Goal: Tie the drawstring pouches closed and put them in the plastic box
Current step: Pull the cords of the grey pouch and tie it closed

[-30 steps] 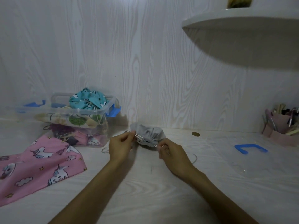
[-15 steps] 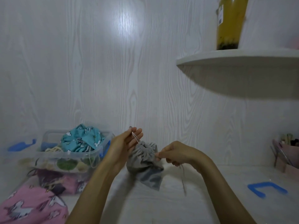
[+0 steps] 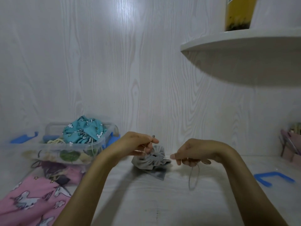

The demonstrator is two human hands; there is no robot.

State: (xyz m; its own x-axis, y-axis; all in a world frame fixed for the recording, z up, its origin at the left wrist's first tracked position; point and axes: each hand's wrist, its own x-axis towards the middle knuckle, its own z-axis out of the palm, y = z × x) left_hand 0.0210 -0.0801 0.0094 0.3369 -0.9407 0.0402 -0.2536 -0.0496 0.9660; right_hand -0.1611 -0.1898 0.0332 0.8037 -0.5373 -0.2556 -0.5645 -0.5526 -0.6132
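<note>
The grey pouch [image 3: 150, 160] sits between the two hands, its gathered mouth cinched into pleats and its lower corner touching the tabletop [image 3: 162, 201]. The left hand [image 3: 133, 145] is just left of and slightly above the pouch mouth, fingers curled and pinching one end of the drawstring [image 3: 193, 178]; a short cord end shows above the thumb. The right hand [image 3: 190, 154] is just right of the pouch at about mouth height, thumb and forefinger pinching the other cord, which runs taut to the gathered mouth. A loop of that cord hangs below the right hand toward the tabletop. The plastic box [image 3: 70, 149] stands at the rear left against the wall, well apart from the grey pouch, holding a teal printed pouch [image 3: 83, 131] on top of other fabric items. A pink unicorn pouch [image 3: 32, 201] lies flat at the near left. A blue clip [image 3: 273, 177] lies on the right of the tabletop.
</note>
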